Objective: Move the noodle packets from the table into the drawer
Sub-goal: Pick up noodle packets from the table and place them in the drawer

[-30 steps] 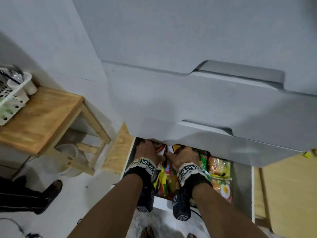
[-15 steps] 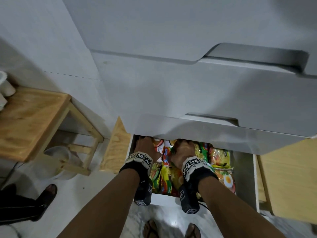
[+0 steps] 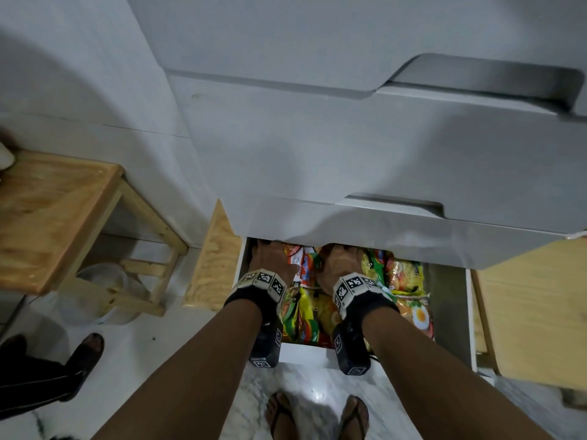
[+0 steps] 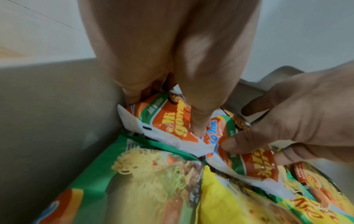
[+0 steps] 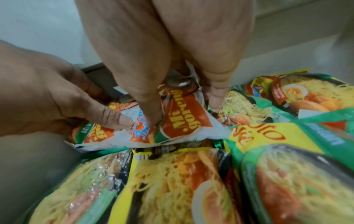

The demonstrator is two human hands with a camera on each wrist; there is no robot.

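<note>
The bottom drawer (image 3: 448,315) stands pulled out, packed with several green, yellow and orange noodle packets (image 3: 408,290). Both hands reach to its back, under the drawer front above. My left hand (image 3: 270,258) (image 4: 164,112) pinches an orange-and-white noodle packet (image 4: 168,125), thumb on its face and fingers behind. My right hand (image 3: 340,265) (image 5: 184,107) grips a second orange-and-white packet (image 5: 184,121) beside it the same way. Each wrist view also shows the other hand. Fingertips are hidden in the head view.
Closed upper drawer fronts (image 3: 381,236) overhang the open drawer. A wooden table (image 3: 47,217) stands at left with a plastic tub (image 3: 104,281) beneath it. A wooden board (image 3: 212,262) leans by the drawer. Another person's sandalled foot (image 3: 85,350) is at lower left.
The head view has shifted right and nearer the cabinet. Both hands stay at the back of the drawer on the packets, with little movement.
</note>
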